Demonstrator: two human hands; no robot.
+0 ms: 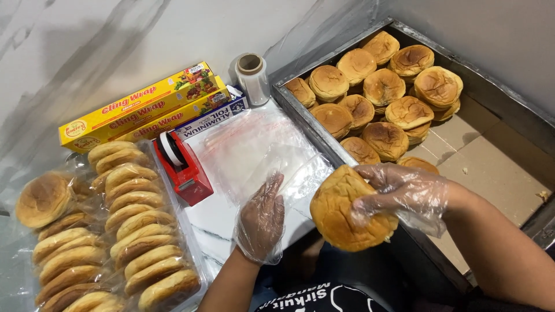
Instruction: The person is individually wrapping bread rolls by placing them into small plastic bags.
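My right hand (402,193), in a thin clear plastic glove, grips a round golden bun (347,211) and holds it up in front of me, just left of the metal tray (300,107). My left hand (261,219), gloved the same way, lies flat with fingers together on a pile of clear plastic bags (254,144) on the white counter. The bun is about a hand's width to the right of that hand, above the edge of the bags.
The tray, lined with brown cardboard, holds several buns (376,95) at its far end. Bagged rows of buns (133,225) lie at left. A red tape dispenser (184,167), yellow and dark wrap boxes (150,107) and a film roll (252,75) stand behind the bags.
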